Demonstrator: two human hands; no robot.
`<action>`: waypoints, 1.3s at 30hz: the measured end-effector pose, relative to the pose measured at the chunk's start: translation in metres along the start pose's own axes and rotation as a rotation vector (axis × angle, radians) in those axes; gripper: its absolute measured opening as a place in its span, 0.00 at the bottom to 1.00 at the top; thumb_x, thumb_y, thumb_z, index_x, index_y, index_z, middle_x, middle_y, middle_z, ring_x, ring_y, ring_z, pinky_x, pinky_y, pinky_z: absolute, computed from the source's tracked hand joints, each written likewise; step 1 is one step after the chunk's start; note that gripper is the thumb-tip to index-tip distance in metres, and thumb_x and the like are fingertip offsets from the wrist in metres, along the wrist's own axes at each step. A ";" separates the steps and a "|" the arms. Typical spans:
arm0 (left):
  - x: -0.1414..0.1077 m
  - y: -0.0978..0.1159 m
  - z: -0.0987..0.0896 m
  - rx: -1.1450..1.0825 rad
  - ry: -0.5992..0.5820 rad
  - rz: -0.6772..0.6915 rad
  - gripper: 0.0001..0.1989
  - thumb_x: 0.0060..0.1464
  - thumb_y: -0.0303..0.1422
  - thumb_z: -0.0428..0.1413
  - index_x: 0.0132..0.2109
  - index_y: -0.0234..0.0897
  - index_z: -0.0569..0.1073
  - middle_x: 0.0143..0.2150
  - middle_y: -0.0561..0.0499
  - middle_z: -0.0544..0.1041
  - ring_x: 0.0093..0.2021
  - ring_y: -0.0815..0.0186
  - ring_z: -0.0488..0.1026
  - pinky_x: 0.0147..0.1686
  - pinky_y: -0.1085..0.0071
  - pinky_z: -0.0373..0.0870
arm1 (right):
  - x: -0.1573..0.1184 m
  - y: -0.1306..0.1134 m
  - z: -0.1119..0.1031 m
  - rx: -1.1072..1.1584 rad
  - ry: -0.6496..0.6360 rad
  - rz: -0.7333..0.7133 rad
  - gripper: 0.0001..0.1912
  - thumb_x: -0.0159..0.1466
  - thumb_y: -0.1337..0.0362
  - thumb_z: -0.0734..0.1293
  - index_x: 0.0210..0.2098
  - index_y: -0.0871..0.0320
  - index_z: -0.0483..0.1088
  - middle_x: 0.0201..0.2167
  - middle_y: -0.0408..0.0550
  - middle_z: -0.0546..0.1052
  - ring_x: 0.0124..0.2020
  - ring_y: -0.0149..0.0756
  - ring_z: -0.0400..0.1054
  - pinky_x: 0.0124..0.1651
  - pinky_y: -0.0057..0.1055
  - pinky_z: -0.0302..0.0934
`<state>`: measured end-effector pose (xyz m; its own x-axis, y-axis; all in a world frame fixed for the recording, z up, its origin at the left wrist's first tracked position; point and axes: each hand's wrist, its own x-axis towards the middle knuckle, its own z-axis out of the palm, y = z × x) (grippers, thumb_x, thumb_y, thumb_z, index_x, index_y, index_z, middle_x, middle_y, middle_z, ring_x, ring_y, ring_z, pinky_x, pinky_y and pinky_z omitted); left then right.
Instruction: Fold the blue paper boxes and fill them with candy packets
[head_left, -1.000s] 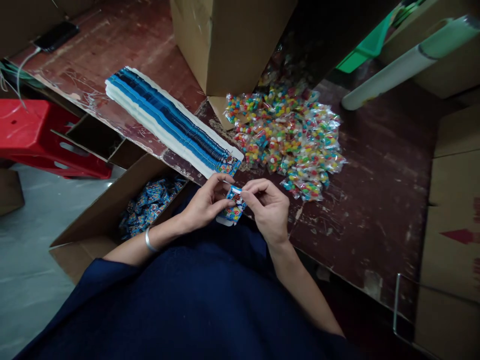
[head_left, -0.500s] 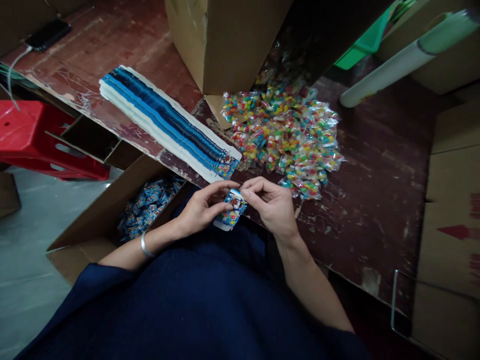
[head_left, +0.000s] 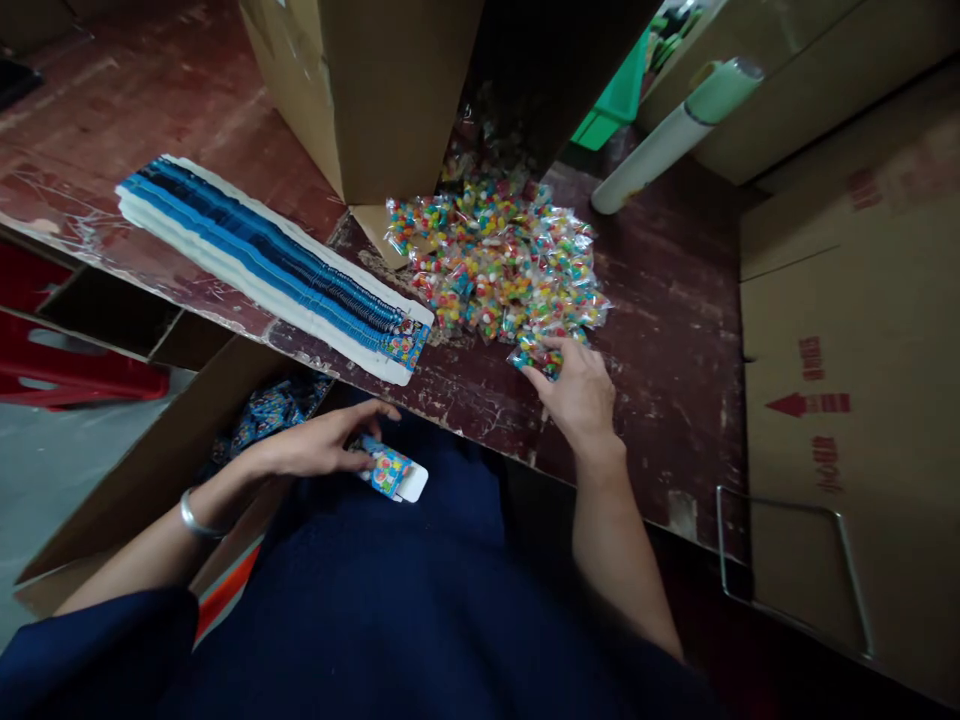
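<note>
My left hand [head_left: 341, 440] grips a small blue printed candy box [head_left: 391, 472] between thumb and fingers, in front of my body. Its white end flap stands open and points right. My right hand [head_left: 577, 390] is at the near edge of a pile of clear candy bags [head_left: 502, 260], with thumb and forefinger around one bag of coloured candies [head_left: 536, 357]. Whether the fingers press firmly on that bag is hard to see. A long row of flat blue-and-white cartons [head_left: 277, 265] lies overlapped on the table, left of the pile.
An open cardboard box [head_left: 142, 480] at lower left holds several filled blue packs [head_left: 274, 410]. Tall cartons [head_left: 390, 90] stand behind the pile. A white roll [head_left: 652, 150], green bin [head_left: 615, 100], large carton [head_left: 847, 330] and metal handle [head_left: 795, 505] are to the right. A red stool [head_left: 82, 360] is left.
My right hand has left the small box and reached right to the candy bags. My left hand has moved lower left, turning the box so its open flap faces right. The view has swung right.
</note>
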<state>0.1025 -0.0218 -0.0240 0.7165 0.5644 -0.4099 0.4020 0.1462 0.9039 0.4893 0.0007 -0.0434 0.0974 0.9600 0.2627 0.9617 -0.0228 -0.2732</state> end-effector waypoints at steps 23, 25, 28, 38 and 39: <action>0.041 0.027 0.032 -0.123 0.274 0.124 0.19 0.63 0.44 0.59 0.52 0.33 0.73 0.45 0.46 0.80 0.37 0.65 0.75 0.38 0.69 0.72 | -0.003 -0.034 0.022 0.079 0.003 -0.294 0.09 0.72 0.62 0.66 0.42 0.55 0.80 0.42 0.53 0.82 0.46 0.47 0.76 0.47 0.40 0.70; 0.041 0.026 0.032 -0.077 0.335 0.134 0.19 0.63 0.42 0.59 0.55 0.33 0.72 0.46 0.45 0.80 0.38 0.64 0.76 0.39 0.68 0.73 | 0.000 -0.036 0.023 0.125 -0.001 -0.307 0.08 0.71 0.63 0.66 0.40 0.55 0.79 0.43 0.53 0.83 0.48 0.48 0.77 0.49 0.41 0.70; 0.042 0.022 0.032 0.065 0.390 0.150 0.17 0.66 0.40 0.57 0.55 0.35 0.74 0.48 0.44 0.82 0.44 0.59 0.79 0.47 0.63 0.75 | 0.002 -0.038 0.015 0.305 0.006 -0.271 0.07 0.71 0.62 0.66 0.41 0.54 0.77 0.43 0.51 0.84 0.45 0.47 0.79 0.49 0.42 0.72; 0.044 0.030 0.043 0.531 0.529 0.212 0.15 0.66 0.32 0.56 0.58 0.36 0.75 0.44 0.44 0.80 0.42 0.59 0.79 0.44 0.64 0.76 | -0.003 -0.095 -0.049 0.356 -0.228 -0.542 0.08 0.73 0.63 0.66 0.39 0.55 0.77 0.36 0.48 0.81 0.37 0.39 0.77 0.41 0.35 0.69; 0.042 0.031 0.044 0.549 0.519 0.208 0.15 0.66 0.32 0.56 0.58 0.36 0.75 0.44 0.45 0.79 0.41 0.60 0.78 0.43 0.64 0.75 | -0.002 -0.099 -0.050 0.292 -0.228 -0.591 0.10 0.74 0.64 0.64 0.39 0.55 0.77 0.36 0.49 0.81 0.37 0.40 0.76 0.41 0.36 0.68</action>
<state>0.1706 -0.0292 -0.0186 0.5046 0.8633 -0.0070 0.6099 -0.3507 0.7106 0.4068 -0.0132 0.0289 -0.5080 0.8236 0.2522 0.7254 0.5670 -0.3903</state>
